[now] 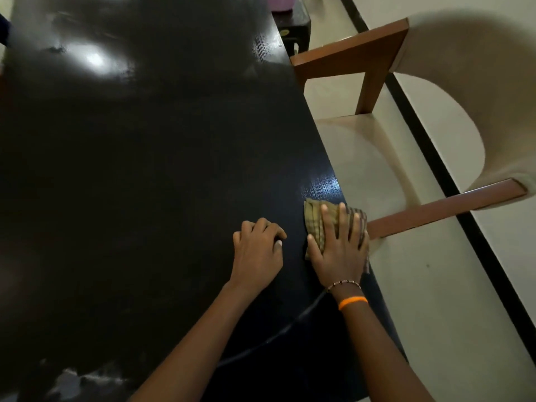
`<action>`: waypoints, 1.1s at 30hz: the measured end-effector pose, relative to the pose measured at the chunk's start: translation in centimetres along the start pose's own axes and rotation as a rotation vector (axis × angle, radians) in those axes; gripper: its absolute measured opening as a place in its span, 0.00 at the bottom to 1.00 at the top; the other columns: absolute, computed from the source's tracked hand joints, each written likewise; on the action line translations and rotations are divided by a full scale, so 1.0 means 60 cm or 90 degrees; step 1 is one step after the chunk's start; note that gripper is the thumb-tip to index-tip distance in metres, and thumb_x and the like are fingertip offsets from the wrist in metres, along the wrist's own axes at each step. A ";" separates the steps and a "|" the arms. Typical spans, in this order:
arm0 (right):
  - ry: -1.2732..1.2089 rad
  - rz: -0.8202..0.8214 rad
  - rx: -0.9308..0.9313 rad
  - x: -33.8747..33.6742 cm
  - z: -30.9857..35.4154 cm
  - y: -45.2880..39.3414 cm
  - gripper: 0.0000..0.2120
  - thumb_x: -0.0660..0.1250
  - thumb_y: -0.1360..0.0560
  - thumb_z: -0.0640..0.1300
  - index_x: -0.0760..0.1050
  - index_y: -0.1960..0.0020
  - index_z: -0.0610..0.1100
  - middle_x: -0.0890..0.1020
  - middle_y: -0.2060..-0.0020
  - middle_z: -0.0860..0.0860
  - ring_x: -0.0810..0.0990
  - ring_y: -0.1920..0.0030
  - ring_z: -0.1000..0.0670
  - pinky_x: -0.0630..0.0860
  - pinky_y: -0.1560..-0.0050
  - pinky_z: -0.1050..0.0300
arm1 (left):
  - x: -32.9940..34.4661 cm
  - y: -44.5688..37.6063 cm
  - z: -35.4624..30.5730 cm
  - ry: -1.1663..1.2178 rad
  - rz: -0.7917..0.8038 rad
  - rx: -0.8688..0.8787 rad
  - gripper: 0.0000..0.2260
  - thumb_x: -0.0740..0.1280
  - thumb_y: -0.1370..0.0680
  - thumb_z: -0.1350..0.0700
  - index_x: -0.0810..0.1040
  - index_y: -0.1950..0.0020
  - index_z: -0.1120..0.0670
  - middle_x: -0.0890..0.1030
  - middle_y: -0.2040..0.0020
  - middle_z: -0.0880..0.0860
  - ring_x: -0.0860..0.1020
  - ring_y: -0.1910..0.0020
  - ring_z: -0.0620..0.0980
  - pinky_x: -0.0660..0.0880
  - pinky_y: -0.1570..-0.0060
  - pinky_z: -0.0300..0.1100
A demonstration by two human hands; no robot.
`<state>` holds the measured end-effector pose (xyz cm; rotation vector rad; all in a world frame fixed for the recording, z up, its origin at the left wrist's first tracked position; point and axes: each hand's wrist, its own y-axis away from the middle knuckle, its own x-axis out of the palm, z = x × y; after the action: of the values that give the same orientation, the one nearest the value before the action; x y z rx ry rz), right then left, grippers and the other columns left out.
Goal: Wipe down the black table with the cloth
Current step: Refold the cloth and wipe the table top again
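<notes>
The black table (145,169) fills the left and middle of the head view, glossy with light patches. A folded olive checked cloth (314,219) lies at the table's right edge. My right hand (340,248) presses flat on top of the cloth with fingers spread, a bead bracelet and an orange band on its wrist. My left hand (258,250) rests on the table just left of the cloth, fingers curled into a loose fist with nothing in it.
A chair (377,158) with a cream seat, curved cream back and brown wooden arms stands tight against the table's right edge. A thin dark cable (290,326) runs across the table under my arms. A black stool (293,21) stands at the far end.
</notes>
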<state>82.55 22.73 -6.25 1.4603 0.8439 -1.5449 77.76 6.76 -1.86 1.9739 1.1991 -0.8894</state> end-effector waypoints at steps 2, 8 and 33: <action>-0.012 0.003 0.001 0.000 0.017 -0.054 0.32 0.49 0.26 0.62 0.53 0.25 0.53 0.56 0.24 0.46 0.55 0.25 0.38 0.57 0.30 0.35 | -0.001 -0.025 -0.004 0.002 0.001 -0.003 0.09 0.63 0.24 0.54 0.74 0.45 0.46 0.74 0.44 0.45 0.67 0.45 0.47 0.58 0.48 0.40; -0.038 -0.034 0.010 0.004 0.086 -0.263 0.33 0.53 0.24 0.60 0.50 0.24 0.50 0.56 0.25 0.44 0.64 0.32 0.38 0.64 0.38 0.39 | 0.005 -0.084 -0.006 0.011 -0.039 -0.030 0.09 0.63 0.25 0.56 0.74 0.46 0.46 0.75 0.48 0.44 0.69 0.48 0.46 0.58 0.51 0.40; -0.077 -0.062 0.200 0.004 0.052 -0.152 0.31 0.54 0.25 0.59 0.55 0.26 0.45 0.71 0.38 0.41 0.71 0.42 0.39 0.66 0.44 0.42 | 0.001 0.012 -0.015 -0.010 -0.009 -0.031 0.10 0.63 0.26 0.60 0.77 0.50 0.47 0.77 0.50 0.44 0.70 0.50 0.44 0.57 0.50 0.40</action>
<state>72.99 23.86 -6.80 1.5430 0.6292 -1.8845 78.61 7.27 -1.29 1.9193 1.2157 -0.8720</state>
